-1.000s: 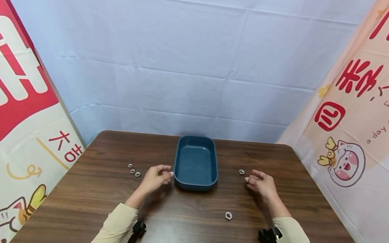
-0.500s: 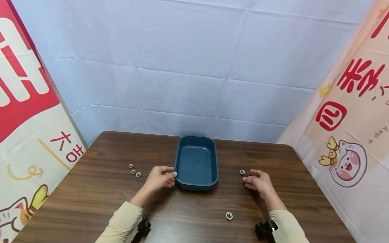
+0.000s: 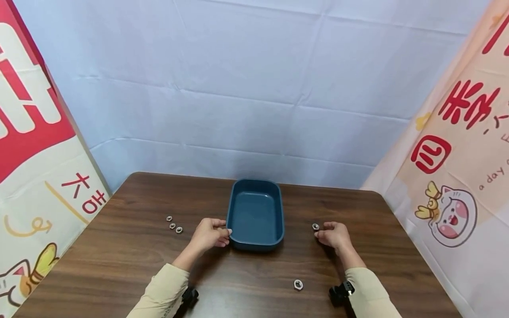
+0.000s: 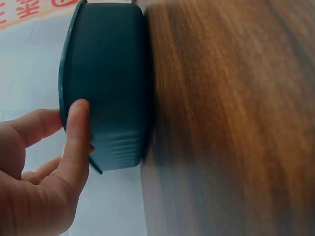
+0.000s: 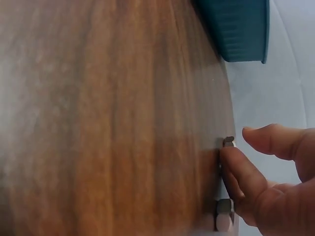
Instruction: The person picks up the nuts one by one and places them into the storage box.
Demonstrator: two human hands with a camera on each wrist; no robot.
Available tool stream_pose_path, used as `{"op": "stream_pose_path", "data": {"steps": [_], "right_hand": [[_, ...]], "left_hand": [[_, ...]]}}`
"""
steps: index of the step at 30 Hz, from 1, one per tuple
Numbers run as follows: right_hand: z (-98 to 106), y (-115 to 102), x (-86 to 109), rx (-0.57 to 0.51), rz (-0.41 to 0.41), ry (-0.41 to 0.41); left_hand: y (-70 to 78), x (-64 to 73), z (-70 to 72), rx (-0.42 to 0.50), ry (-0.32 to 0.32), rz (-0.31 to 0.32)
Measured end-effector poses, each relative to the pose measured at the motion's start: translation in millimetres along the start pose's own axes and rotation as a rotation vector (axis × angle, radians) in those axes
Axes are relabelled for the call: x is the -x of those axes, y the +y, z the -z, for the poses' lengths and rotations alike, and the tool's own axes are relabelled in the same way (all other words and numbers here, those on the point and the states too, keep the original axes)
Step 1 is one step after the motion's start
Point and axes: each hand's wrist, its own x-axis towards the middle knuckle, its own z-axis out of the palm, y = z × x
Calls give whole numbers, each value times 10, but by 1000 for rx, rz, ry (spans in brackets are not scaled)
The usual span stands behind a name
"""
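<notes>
A dark blue rectangular container (image 3: 256, 212) stands toward the back of the table. At its left side, my left hand (image 3: 210, 232) grips the rim; in the left wrist view a fingertip (image 4: 79, 110) lies on the outer wall while another digit reaches over the rim. My right hand (image 3: 336, 235) is low over the table beside a metal nut (image 3: 315, 227). In the right wrist view one fingertip (image 5: 231, 153) is right by that nut (image 5: 229, 141), and another digit is held apart, above it. Whether the fingertip touches the nut I cannot tell.
A larger-looking nut (image 3: 298, 285) lies nearer on the brown wooden table (image 3: 246, 282). Three more nuts (image 3: 172, 225) form a small group left of my left hand. A pale cloth (image 3: 238, 88) hangs behind the table, and printed cloths (image 3: 445, 198) flank it.
My left hand has moved slightly right and taken hold of the container's rim. My right hand has moved left, up to the nut. The container and nuts stay in place.
</notes>
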Motion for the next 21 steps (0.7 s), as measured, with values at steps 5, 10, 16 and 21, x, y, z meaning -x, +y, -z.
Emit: {"op": "stream_pose_path", "data": {"steps": [5, 10, 16, 21], "right_hand": [[-53, 51, -44, -2, -9, 27], [-105, 46, -85, 37, 3, 45], [-131, 42, -148, 99, 16, 68], [-137, 64, -197, 127, 32, 87]], "left_hand": [[-59, -28, 4, 72, -37, 24], [-62, -33, 12, 68, -51, 21], [-15, -49, 6, 46, -51, 24], [3, -59, 4, 45, -56, 25]]}}
